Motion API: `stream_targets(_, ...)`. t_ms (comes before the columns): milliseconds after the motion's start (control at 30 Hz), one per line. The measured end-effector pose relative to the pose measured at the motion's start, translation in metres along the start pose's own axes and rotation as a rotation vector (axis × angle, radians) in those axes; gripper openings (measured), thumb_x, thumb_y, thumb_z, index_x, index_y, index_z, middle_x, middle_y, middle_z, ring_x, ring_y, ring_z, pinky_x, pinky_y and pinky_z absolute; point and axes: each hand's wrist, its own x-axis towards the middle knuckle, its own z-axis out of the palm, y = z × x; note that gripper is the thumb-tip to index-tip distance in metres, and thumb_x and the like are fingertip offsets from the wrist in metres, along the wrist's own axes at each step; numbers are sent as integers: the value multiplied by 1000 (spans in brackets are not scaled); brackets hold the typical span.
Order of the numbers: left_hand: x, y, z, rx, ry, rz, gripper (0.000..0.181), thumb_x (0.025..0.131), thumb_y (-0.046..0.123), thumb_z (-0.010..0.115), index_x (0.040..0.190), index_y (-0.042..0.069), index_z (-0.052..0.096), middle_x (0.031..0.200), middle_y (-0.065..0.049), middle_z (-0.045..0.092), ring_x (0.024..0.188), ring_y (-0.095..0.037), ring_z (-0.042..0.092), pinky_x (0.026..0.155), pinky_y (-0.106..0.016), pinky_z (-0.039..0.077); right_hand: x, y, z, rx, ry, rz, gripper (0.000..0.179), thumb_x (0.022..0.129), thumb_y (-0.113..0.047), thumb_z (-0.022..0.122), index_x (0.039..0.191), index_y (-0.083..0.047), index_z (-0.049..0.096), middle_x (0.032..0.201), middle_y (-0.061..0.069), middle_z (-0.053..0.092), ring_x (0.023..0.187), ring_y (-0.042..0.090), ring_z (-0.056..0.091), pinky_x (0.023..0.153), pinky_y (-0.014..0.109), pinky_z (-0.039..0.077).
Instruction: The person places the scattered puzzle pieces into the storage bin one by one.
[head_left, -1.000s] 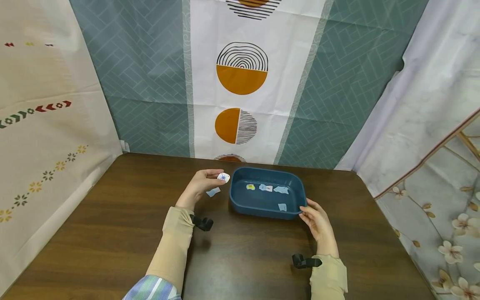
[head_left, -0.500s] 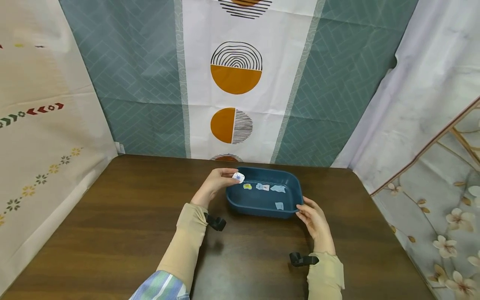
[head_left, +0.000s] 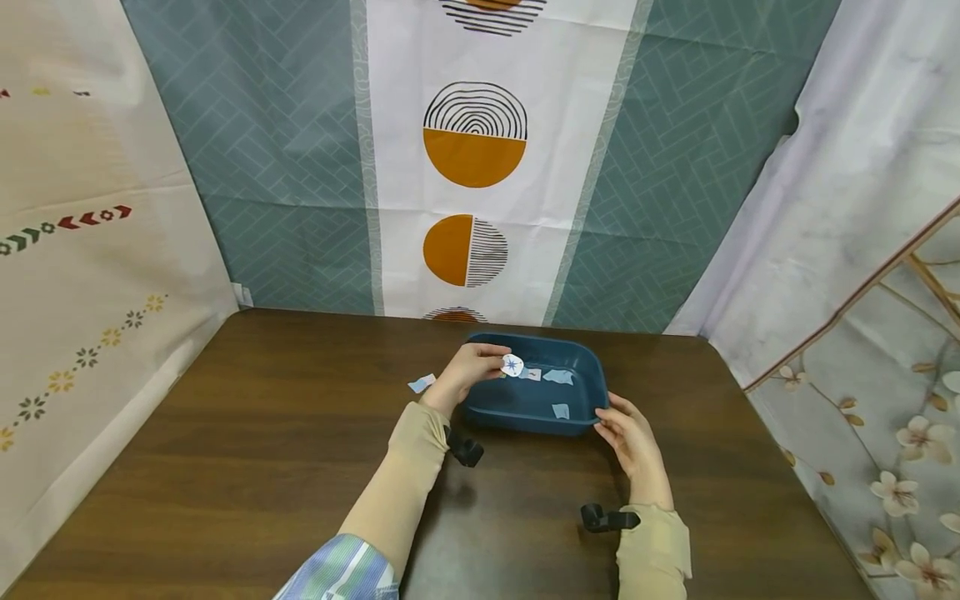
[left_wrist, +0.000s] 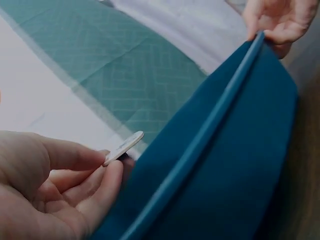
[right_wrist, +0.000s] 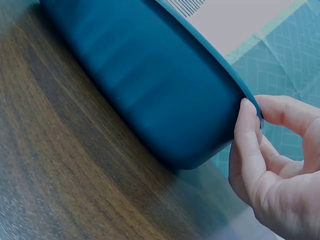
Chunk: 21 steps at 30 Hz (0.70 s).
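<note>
Between the thumb and fingers of my left hand [head_left: 471, 371] is a small flat white disc [head_left: 512, 365] with a blue star on it. That hand is over the left part of a blue plastic tub [head_left: 525, 422]. Seen edge-on in the left wrist view, the disc [left_wrist: 125, 148] is thin, with something dark under it. My right hand [head_left: 632, 437] pinches the tub's rim at its front right corner, thumb and fingers on either side, as the right wrist view shows. Inside the tub lie a pale blue piece [head_left: 558, 377], a small grey-blue piece [head_left: 561, 411] and a blue-and-pink piece [head_left: 533, 374].
Left of the tub, a pale blue and white flat piece [head_left: 422, 383] lies on the brown wooden table [head_left: 225, 450]. Patterned cloths hang behind the table [head_left: 300, 208] and along both sides. A black camera mount sits on each wrist.
My left hand has moved right, carrying the white disc from beside the tub to over its inside. It now mostly covers the yellow piece there. The right hand keeps its hold on the rim.
</note>
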Motion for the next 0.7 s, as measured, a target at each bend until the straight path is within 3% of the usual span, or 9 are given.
stream_targets(300,9,-9,32,64,-49,-15,29,97,0,55,124,-5,64,121,-21,63,81,-10,59,94,-36,54,0,-1,1,-8,3,17,29,93,7,52,116,-11,51,74,-6,61,65,5,57,69,16,53)
stream_targets(700,10,-16,51,277,-150,12,30,96,-3,54,125,-7,63,130,-22,60,109,-31,64,94,-36,53,1,0,0,-25,6,11,28,94,5,53,116,-12,52,75,-8,61,66,4,57,70,16,53)
